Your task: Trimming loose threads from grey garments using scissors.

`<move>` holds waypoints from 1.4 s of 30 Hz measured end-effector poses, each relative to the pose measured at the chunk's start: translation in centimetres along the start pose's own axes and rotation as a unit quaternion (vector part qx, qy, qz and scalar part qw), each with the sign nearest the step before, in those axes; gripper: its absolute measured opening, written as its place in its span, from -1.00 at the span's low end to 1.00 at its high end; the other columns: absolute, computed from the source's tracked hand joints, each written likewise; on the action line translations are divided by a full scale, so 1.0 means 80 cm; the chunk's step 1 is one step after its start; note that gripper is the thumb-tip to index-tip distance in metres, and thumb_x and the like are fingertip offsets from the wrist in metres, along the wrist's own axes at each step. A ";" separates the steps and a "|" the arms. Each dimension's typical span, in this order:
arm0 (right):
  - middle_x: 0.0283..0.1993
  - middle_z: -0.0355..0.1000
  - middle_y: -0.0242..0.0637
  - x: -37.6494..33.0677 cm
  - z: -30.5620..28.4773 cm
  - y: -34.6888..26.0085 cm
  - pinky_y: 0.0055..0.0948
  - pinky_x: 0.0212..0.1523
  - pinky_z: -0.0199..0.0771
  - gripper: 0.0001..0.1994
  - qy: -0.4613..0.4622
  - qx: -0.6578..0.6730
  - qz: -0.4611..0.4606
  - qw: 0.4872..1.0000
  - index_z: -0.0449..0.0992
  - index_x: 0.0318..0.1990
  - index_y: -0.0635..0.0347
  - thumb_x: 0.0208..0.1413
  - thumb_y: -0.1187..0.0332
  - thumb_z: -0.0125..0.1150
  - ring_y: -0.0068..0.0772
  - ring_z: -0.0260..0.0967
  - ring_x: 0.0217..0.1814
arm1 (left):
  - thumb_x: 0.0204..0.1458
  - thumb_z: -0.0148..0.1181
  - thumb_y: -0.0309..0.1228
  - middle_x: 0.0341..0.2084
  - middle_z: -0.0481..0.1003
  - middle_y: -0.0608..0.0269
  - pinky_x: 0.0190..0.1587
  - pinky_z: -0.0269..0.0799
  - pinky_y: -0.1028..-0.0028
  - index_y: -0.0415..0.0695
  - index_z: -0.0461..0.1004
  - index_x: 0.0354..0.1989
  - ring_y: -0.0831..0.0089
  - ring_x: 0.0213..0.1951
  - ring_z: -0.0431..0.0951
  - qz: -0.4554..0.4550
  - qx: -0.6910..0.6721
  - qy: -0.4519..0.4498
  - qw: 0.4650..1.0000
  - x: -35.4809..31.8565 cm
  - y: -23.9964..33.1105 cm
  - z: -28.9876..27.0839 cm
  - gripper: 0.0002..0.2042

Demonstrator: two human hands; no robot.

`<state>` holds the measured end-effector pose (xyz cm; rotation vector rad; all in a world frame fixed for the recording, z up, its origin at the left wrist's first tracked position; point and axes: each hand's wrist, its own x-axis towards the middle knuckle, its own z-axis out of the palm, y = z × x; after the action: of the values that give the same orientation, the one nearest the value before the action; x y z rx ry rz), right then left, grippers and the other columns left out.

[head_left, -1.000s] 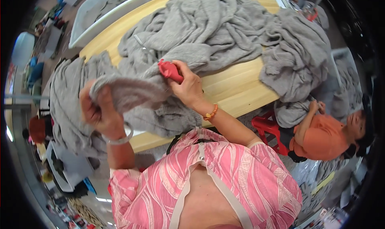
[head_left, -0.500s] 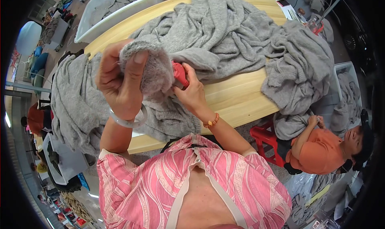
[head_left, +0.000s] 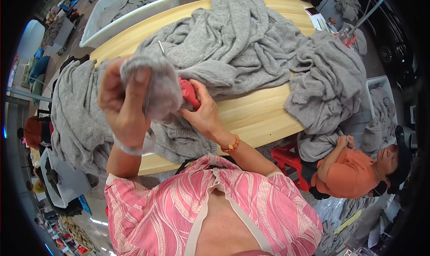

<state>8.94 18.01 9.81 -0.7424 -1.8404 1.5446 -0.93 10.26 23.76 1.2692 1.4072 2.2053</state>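
Raised over the table's near side, my left hand [head_left: 123,106] grips a bunched part of a grey knitted garment [head_left: 161,92], thumb on its edge. My right hand [head_left: 201,110] is closed around a red handheld tool [head_left: 189,94] pressed close against the garment's right side. The tool's front end is hidden by the knit. A thin metal rod [head_left: 161,48] shows just beyond the fabric; I cannot tell whether it belongs to the tool. From the held part, a grey sleeve-like piece [head_left: 210,72] runs right, toward a heap of grey knitwear [head_left: 233,32] on the wooden table [head_left: 255,115].
More grey knitwear hangs over the left end [head_left: 78,112] and right end [head_left: 331,77] of the table. A white bin [head_left: 96,36] stands behind. A person in orange [head_left: 347,173] sits at right beside a red stool [head_left: 286,162]. A phone [head_left: 312,11] lies far right.
The whole view has shifted slightly. My left hand has tilted the bunched knit a little, blurring it. Both hands keep their holds. At the far edge another person's arm has come into view.
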 end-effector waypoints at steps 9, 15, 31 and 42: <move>0.02 0.36 -0.36 0.006 -0.091 0.002 -0.61 0.01 0.33 -0.46 -0.168 0.273 0.023 0.947 0.26 0.15 0.33 -0.09 0.67 0.12 -0.58 0.32 0.07 | 0.09 0.14 -0.37 -0.35 0.44 0.27 -0.20 0.32 0.54 -0.21 0.43 -0.25 0.55 -0.32 0.40 0.030 0.115 0.125 0.985 -0.028 0.038 -0.066 -0.83; -0.20 0.48 -0.34 0.017 -0.151 -0.009 -0.64 -0.37 0.35 -0.59 -0.076 0.063 0.015 0.995 0.37 0.05 0.25 -0.01 0.55 0.22 -0.65 0.37 -0.31 | 0.11 0.08 -0.51 -0.34 0.51 0.32 -0.21 0.33 0.61 -0.20 0.49 -0.25 0.60 -0.31 0.43 -0.152 0.241 0.031 0.958 -0.052 -0.113 -0.169 -0.90; -0.27 0.42 -0.14 -0.023 -0.144 0.128 -0.12 -0.22 0.39 -0.75 -0.018 -0.424 0.077 0.902 0.45 -0.09 0.04 0.06 0.27 0.15 0.07 0.37 -0.18 | 0.03 0.11 -0.28 0.05 0.32 0.06 0.19 0.07 0.09 0.01 0.38 0.07 0.12 0.14 0.24 0.023 0.480 -0.373 0.794 -0.229 -0.307 -0.022 -0.62; -0.47 0.44 0.00 -0.150 -0.228 0.098 -0.06 -0.34 0.40 -0.81 -0.275 -0.520 0.127 0.799 0.39 -0.36 0.21 0.00 0.29 0.19 0.09 0.43 -0.37 | 0.08 0.04 -0.19 0.14 0.25 0.02 0.29 -0.18 -0.01 0.15 0.36 0.13 0.08 0.21 0.17 -0.005 0.467 -0.362 0.807 -0.249 -0.354 -0.031 -0.60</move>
<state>30.82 21.92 3.14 -1.0999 -3.2016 0.7771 2.22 11.39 -10.80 2.0304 2.1054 0.6802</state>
